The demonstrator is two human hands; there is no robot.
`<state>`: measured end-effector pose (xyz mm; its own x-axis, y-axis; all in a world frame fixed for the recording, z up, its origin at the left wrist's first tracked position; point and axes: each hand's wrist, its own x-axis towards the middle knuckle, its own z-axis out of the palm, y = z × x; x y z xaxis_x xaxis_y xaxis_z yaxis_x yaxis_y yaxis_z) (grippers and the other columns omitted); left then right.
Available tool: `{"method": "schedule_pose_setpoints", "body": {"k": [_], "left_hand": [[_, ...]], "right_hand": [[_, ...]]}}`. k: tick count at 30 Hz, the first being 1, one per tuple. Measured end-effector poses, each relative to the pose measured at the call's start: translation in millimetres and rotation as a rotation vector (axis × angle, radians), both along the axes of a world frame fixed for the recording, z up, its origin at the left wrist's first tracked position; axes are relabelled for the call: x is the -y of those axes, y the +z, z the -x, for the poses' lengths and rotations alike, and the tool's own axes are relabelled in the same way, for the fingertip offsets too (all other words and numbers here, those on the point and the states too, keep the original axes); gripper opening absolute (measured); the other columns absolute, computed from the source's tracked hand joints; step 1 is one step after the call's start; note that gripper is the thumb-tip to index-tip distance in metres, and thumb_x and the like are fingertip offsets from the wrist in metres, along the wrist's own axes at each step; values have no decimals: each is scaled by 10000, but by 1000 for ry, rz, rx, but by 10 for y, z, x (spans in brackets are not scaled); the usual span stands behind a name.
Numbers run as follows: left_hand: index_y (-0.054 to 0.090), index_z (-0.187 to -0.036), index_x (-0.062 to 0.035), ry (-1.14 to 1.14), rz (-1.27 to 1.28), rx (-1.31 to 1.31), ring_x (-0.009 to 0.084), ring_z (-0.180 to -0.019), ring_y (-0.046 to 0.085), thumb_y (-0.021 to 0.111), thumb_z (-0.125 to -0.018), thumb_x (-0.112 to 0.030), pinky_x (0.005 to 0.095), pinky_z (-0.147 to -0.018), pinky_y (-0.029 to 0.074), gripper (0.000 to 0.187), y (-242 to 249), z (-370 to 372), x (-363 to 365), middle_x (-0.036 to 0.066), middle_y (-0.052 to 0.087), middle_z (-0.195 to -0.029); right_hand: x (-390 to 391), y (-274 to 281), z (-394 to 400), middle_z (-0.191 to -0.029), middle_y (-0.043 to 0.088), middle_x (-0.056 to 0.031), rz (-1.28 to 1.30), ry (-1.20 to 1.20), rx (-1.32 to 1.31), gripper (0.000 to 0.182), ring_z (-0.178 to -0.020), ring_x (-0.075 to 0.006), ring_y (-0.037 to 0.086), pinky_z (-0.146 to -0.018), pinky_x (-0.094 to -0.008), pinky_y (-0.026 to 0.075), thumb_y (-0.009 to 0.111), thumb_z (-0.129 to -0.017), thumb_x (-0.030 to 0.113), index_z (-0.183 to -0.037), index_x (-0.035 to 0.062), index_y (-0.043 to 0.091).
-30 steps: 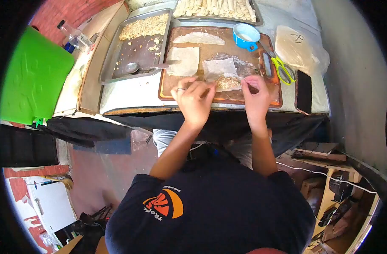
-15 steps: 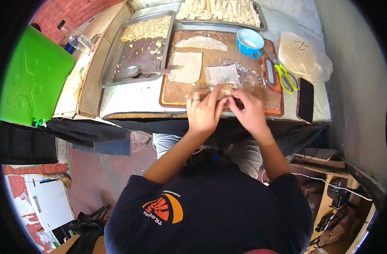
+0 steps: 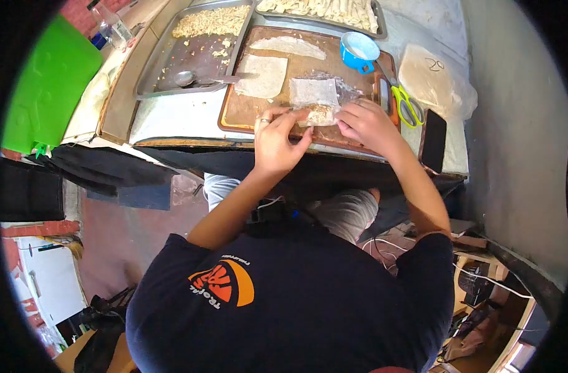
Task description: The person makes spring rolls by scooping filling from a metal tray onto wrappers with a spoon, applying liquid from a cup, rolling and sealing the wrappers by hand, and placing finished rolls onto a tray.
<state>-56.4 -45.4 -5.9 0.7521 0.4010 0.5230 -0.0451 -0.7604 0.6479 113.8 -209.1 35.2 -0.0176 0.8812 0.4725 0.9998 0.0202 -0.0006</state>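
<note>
A thin pale spring roll wrapper with crumbly filling (image 3: 319, 115) lies near the front edge of the brown cutting board (image 3: 239, 112). My left hand (image 3: 280, 140) pinches its left end, with the thumb at the near edge and the index finger over the top. At its right end my right hand (image 3: 367, 126) has its fingers closed on the wrapper's edge; the fingertips are partly hidden. Just beyond lies a square wrapper (image 3: 314, 92). Farther left on the board are another flat wrapper (image 3: 262, 76) and a half-moon piece (image 3: 289, 46).
A metal tray (image 3: 159, 81) holds chopped filling (image 3: 210, 22) and a spoon (image 3: 186, 78). Rolled pieces (image 3: 321, 12) fill another tray behind. Right of centre are a blue cup (image 3: 358, 53), green-handled scissors (image 3: 408, 107), a plastic bag (image 3: 434, 79) and a phone (image 3: 433, 142).
My hands have moved apart, from close together over the filling to opposite ends of the wrapper. The filled wrapper now shows between them. The whole view has shifted slightly.
</note>
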Motion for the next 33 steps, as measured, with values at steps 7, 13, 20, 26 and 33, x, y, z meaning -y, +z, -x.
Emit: {"method": "schedule_pose_setpoints", "body": {"k": [7,13,20,26,33], "left_hand": [[664,-1057,-40,-33,-15,160,341,-961,604,753,-740,-142,410,-857,473,345,18,-45,70,152,672,-977],[699,-1024,-51,-99,-122,194,328,-928,599,735,-769,-99,402,-848,474,263,71,-174,-77,129,678,-979],[725,-956,-45,-245,-176,57,321,-868,624,709,-807,-125,397,-794,492,170,181,-280,-300,125,688,-904],[723,-934,-38,-260,-148,104,313,-873,629,708,-814,-124,402,-787,492,148,123,-334,-318,126,684,-907],[720,-877,-24,-224,-97,124,325,-832,606,710,-807,-119,414,-773,475,118,95,-318,-300,132,665,-850]], "right_hand": [[-117,110,-103,-812,580,-95,129,-49,-283,144,-751,-268,581,-675,-368,465,677,-744,84,-826,31,572],[-116,88,-154,-790,537,-96,133,15,-626,125,-721,-212,545,-687,-318,457,641,-815,74,-837,-4,546],[2,54,19,-883,618,-131,68,-124,-700,176,-825,-250,611,-764,-342,482,665,-816,97,-939,-15,606],[-51,23,246,-1045,654,-132,-149,-136,-678,347,-928,-267,631,-849,-357,485,706,-818,133,-1142,27,643],[-189,-115,247,-1013,672,-124,-78,-129,-721,243,-935,-262,631,-848,-351,477,668,-869,145,-1071,11,680]]}}
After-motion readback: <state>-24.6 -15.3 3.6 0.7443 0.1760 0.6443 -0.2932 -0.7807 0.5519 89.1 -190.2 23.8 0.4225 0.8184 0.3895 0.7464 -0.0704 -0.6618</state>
